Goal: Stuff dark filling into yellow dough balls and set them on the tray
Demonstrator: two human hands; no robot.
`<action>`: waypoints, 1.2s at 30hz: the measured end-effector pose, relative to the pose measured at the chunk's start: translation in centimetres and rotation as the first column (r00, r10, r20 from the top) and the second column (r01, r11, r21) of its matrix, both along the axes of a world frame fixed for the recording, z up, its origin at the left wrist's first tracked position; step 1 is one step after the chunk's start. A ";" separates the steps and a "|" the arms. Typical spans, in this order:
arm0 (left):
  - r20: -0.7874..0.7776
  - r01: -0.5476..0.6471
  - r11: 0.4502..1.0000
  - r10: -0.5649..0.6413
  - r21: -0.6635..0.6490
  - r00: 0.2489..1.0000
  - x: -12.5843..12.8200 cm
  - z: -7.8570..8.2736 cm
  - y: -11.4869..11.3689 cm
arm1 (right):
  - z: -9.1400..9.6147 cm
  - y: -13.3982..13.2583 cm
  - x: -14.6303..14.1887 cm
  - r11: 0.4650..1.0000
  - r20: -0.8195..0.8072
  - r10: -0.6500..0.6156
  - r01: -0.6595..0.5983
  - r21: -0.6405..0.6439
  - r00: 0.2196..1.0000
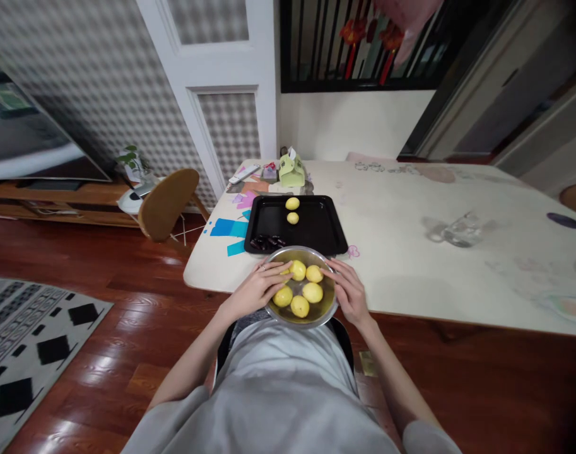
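A metal bowl (274,257) sits at the near edge of the table and holds several yellow dough balls (312,292). My left hand (258,287) rests on the bowl's left rim, its fingertips pinched on one yellow ball (298,270). My right hand (349,291) lies on the right rim with fingers stretched, the tips touching another ball (314,273). Behind the bowl is a black baking tray (325,228) with two yellow balls (292,210) and a small heap of dark pieces (267,242).
The pale table (411,252) also carries blue paper pieces (228,228), a green box (291,171), a remote (243,173) and a clear glass item (460,231). A wooden chair (167,203) stands at left on the red wood floor.
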State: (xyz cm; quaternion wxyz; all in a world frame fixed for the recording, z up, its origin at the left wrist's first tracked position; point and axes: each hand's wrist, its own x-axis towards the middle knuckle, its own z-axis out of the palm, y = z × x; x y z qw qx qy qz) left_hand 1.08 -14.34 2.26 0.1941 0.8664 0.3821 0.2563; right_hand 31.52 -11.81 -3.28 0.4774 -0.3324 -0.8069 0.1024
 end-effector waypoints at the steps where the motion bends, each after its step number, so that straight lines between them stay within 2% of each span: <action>1: 0.033 0.002 1.000 -0.001 -0.003 0.999 0.0 -0.2 -0.1 | 0.4 0.4 0.1 1.000 -0.011 -0.005 0.005 -0.003 1.000; 5: 0.151 -0.037 0.999 0.035 0.010 0.988 0.3 -0.9 -0.4 | 2.4 4.3 -0.3 0.999 0.023 -0.040 0.041 -0.004 0.999; 9: 0.216 -0.088 0.995 0.077 0.042 0.973 0.6 -1.7 -0.4 | 3.9 10.6 -2.5 1.000 0.189 -0.009 0.011 -0.007 0.982; 14: 0.217 -0.106 0.993 0.092 0.055 0.972 0.9 -1.9 -0.6 | 4.0 17.7 -6.6 0.998 0.443 0.034 -0.005 -0.066 0.896; 19: 0.205 -0.123 0.991 0.111 0.047 0.973 0.9 -1.8 -0.8 | 3.8 20.4 -9.2 0.999 0.483 0.043 -0.023 -0.047 0.874; 24: 0.210 -0.123 0.991 0.110 0.051 0.972 0.9 -2.0 -0.8 | 4.3 19.5 -8.7 0.999 0.585 -0.032 0.042 -0.004 0.811; 26: 0.208 -0.124 0.991 0.110 0.053 0.972 1.0 -2.1 -0.8 | 4.7 18.2 -7.8 1.000 0.568 -0.027 0.026 0.010 0.822; 32: 0.215 -0.129 0.990 0.115 0.053 0.970 1.0 -2.0 -0.8 | 6.7 11.2 -4.6 0.999 0.349 -0.017 0.000 0.047 0.937; 36: 0.207 -0.125 0.991 0.111 0.054 0.972 0.9 -1.9 -0.8 | 7.7 5.8 -3.2 1.000 0.267 0.012 -0.012 -0.005 0.964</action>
